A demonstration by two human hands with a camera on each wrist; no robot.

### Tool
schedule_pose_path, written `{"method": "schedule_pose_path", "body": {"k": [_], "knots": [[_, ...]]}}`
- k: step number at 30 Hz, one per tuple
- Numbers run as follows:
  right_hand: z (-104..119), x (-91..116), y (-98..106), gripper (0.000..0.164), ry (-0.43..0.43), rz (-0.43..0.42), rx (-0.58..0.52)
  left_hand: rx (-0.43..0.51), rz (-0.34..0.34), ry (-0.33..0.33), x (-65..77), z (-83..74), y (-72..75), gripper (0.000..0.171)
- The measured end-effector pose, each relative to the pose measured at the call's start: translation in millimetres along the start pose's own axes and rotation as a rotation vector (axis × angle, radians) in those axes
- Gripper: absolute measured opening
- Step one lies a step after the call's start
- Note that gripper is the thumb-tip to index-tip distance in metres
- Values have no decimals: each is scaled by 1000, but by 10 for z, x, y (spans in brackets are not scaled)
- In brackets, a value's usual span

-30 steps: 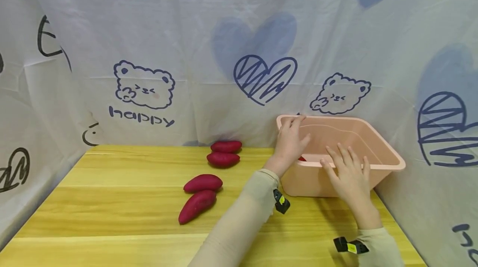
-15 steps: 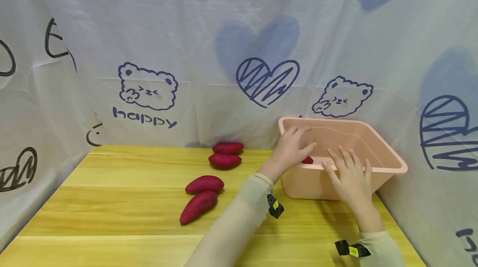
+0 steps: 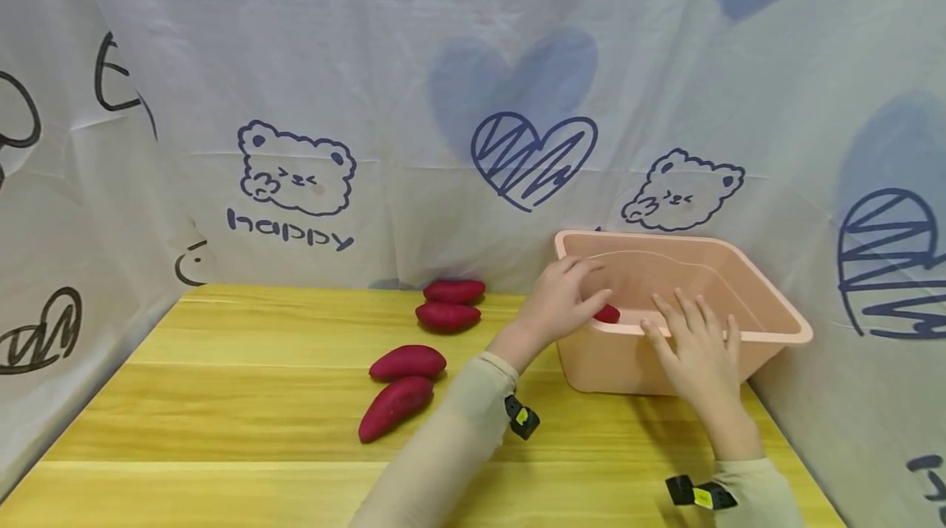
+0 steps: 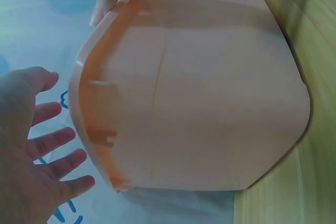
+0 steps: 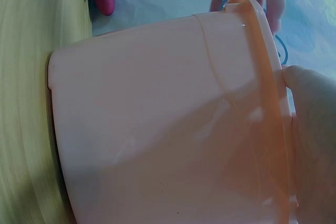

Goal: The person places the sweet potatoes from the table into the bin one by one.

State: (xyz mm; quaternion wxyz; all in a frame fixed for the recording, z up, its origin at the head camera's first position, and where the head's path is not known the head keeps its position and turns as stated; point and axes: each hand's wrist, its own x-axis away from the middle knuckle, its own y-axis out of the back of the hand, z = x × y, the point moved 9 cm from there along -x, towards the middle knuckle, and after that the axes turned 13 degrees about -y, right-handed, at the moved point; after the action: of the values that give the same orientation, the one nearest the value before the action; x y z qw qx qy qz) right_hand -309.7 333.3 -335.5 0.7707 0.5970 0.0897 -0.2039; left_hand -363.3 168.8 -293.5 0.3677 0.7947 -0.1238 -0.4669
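Note:
A peach plastic bin (image 3: pixel 621 364) stands on the table at the right in the head view. My left hand (image 3: pixel 557 302) is over its left end, fingers spread and holding nothing; in the left wrist view that hand (image 4: pixel 37 150) shows beside the rim. My right hand (image 3: pixel 698 355) rests at the near rim with straight, spread fingers reaching over it; its thumb lies at the rim in the right wrist view. Inside the bin, part of a red-purple sweet potato (image 3: pixel 608 314) shows by the left hand's thumb. The rest of the bin's floor is hidden by its wall.
Two sweet potatoes (image 3: pixel 447 316) lie at the table's back edge, left of the bin. Another two sweet potatoes (image 3: pixel 397 408) lie nearer, touching each other. A printed white cloth (image 3: pixel 414 101) hangs behind and along both sides of the wooden table (image 3: pixel 222 413).
My left hand has drawn back leftward and a little down from the bin's interior, uncovering more of the sweet potato inside. The right hand stays at the rim; the head view has shifted slightly.

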Motion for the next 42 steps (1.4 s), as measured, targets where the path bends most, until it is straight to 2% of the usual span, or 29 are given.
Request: {"method": "schedule_pose_path", "body": {"k": [8, 13, 22, 33, 42], "knots": [[4, 5, 33, 55, 4, -5, -11, -65, 20, 18, 182, 50, 106, 44], [-8, 1, 23, 54, 6, -5, -11, -116, 29, 5, 312, 77, 159, 44], [-6, -5, 14, 54, 4, -3, -6, -210, 116, 53, 593, 180, 272, 47], [9, -10, 7, 55, 7, -5, -10, -297, 160, 23, 925, 286, 487, 50], [4, 6, -1, 55, 4, -7, -12, -365, 187, -15, 1217, 393, 592, 50]]}}
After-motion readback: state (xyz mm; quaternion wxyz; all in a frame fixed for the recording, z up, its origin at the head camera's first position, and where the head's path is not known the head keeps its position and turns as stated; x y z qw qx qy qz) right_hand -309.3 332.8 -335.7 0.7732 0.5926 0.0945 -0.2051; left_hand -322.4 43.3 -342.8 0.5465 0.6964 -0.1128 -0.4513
